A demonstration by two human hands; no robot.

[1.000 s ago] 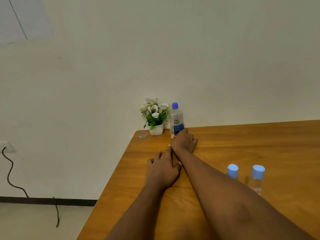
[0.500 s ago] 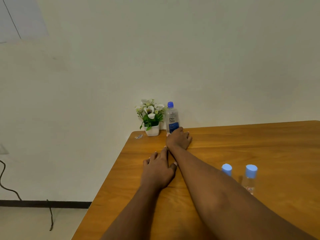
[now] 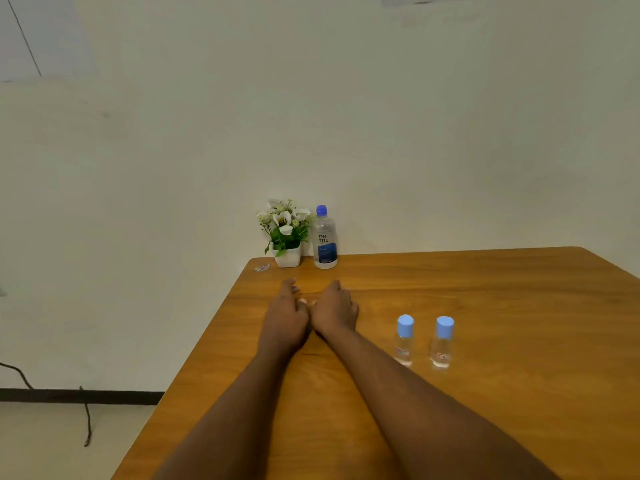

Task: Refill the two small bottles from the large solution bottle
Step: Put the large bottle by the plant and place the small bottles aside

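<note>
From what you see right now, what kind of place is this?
Probably a plain room in a home or small office: a wooden table stands against a bare pale wall, small potted flowers decorate its far corner, and a cable trails onto the floor.

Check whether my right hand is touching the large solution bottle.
Apart. The head view shows a strip of bare table between the right hand and the base of the large solution bottle.
</note>
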